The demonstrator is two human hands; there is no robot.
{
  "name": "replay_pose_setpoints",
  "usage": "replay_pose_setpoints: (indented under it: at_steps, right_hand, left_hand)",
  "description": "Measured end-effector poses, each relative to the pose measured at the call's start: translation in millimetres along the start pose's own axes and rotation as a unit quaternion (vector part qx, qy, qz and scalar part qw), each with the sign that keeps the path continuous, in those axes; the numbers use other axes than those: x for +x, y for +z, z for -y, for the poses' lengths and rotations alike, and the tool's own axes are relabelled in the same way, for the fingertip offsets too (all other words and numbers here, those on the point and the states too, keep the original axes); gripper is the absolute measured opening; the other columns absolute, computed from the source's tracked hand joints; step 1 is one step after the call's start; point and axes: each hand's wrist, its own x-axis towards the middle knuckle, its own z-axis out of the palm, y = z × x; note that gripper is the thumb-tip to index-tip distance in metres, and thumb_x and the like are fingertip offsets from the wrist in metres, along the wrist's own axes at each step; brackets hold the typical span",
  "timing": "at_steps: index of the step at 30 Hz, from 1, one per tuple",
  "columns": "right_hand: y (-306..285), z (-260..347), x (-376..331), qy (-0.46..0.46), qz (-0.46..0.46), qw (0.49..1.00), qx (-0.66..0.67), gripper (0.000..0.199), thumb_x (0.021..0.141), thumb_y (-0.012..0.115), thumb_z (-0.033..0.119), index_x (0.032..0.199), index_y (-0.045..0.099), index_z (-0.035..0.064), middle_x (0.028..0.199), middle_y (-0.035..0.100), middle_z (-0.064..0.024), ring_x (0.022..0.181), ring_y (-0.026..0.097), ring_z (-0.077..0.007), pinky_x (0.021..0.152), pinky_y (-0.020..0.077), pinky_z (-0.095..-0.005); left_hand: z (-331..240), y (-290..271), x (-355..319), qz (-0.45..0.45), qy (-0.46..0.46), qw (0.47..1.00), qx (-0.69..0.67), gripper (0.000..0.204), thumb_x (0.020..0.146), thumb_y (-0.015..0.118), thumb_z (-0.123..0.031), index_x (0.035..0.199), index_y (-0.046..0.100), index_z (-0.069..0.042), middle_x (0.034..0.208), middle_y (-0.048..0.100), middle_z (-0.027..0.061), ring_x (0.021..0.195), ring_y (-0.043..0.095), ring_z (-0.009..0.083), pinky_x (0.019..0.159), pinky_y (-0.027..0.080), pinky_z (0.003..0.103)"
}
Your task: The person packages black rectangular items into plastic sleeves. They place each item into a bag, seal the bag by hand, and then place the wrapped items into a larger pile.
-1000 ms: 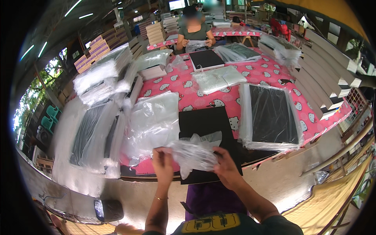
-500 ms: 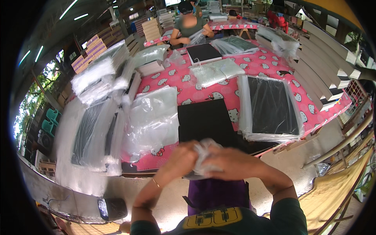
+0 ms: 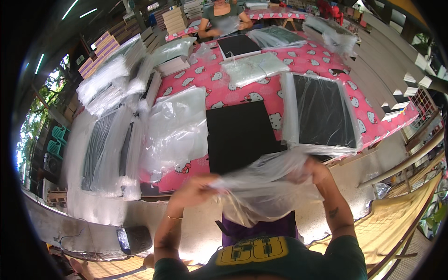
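Observation:
Between my two hands a clear plastic bag (image 3: pixel 263 186) is stretched out, blurred by motion, just above my lap at the table's near edge. My left hand (image 3: pixel 193 189) grips one end of it, and my right hand (image 3: pixel 315 171) grips the other. Just beyond the bag, a flat black board (image 3: pixel 240 133) lies on the table, its near part covered by the plastic. Left of the board is a pile of clear plastic bags (image 3: pixel 175 126). On its right sits a stack of black boards in clear plastic (image 3: pixel 324 112).
A pink patterned cloth (image 3: pixel 224 100) covers the table. Tall wrapped stacks (image 3: pixel 112 70) stand at the left, and pale stacks of boards (image 3: pixel 380 74) at the right. Across the table, a person (image 3: pixel 224 21) handles clear plastic. A folded clear bag bundle (image 3: pixel 256 69) lies mid-table.
My hands have moved apart. The bag, bunched between them before, is now spread wide. The view has tilted slightly downward.

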Motion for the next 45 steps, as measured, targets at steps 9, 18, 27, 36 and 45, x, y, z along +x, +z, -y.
replay_pose_setpoints:
  at_steps: [9, 18, 27, 36, 45]
  right_hand:
    - [-2, -28, -1, -0.128, -0.023, 0.979, 0.154, 0.013, 0.087, 0.064, 0.018, 0.084, 0.062, 0.0047, 0.091, 0.066, -0.0132, 0.086, 0.065, -0.0230, 0.077, 0.0534, -0.0364]
    - [-1, -49, -38, 0.009, -0.033, 0.995, 0.094, 0.047, 0.080, 0.067, 0.007, 0.122, 0.048, -0.0037, 0.094, 0.061, -0.0113, 0.094, 0.060, -0.0164, 0.080, 0.0477, -0.0269]
    - [57, -130, -25, -0.097, -0.459, 0.823, -0.321, 0.055, 0.079, 0.048, -0.011, 0.131, 0.045, 0.0037, 0.080, 0.055, -0.0081, 0.064, 0.055, -0.0139, 0.059, 0.0471, -0.0254]
    - [47, -118, -31, -0.179, -0.479, 0.807, -0.297, 0.037, 0.078, 0.041, -0.014, 0.109, 0.055, -0.0005, 0.080, 0.061, -0.0070, 0.066, 0.055, -0.0092, 0.059, 0.0477, -0.0244]
    - [107, 55, -20, -0.282, -0.069, 0.955, 0.058, 0.051, 0.086, 0.063, 0.019, 0.130, 0.044, 0.0015, 0.117, 0.056, -0.0100, 0.100, 0.058, -0.0166, 0.086, 0.0454, -0.0310]
  left_hand:
    - [29, 13, -9, 0.174, 0.018, 0.976, -0.127, 0.019, 0.091, 0.061, -0.020, 0.095, 0.068, -0.002, 0.085, 0.068, 0.0067, 0.079, 0.064, 0.0173, 0.074, 0.049, 0.028]
    - [73, 14, -67, 0.032, -0.162, 0.933, -0.319, 0.008, 0.082, 0.056, -0.005, 0.088, 0.058, 0.000, 0.081, 0.062, 0.0071, 0.072, 0.059, 0.0117, 0.070, 0.050, 0.028]
    - [70, 113, -70, -0.379, -0.238, 0.889, -0.101, 0.045, 0.078, 0.041, 0.006, 0.122, 0.049, 0.002, 0.076, 0.059, 0.0067, 0.064, 0.050, 0.0064, 0.056, 0.039, 0.019]
    - [62, 114, -77, -0.418, -0.139, 0.885, -0.149, 0.038, 0.072, 0.049, 0.011, 0.108, 0.060, 0.003, 0.087, 0.066, 0.0097, 0.063, 0.054, 0.0094, 0.058, 0.045, 0.021]
    - [2, 7, -59, -0.511, 0.113, 0.734, -0.434, 0.036, 0.092, 0.049, -0.027, 0.119, 0.047, -0.004, 0.111, 0.055, 0.0096, 0.096, 0.057, 0.0224, 0.086, 0.047, 0.039]
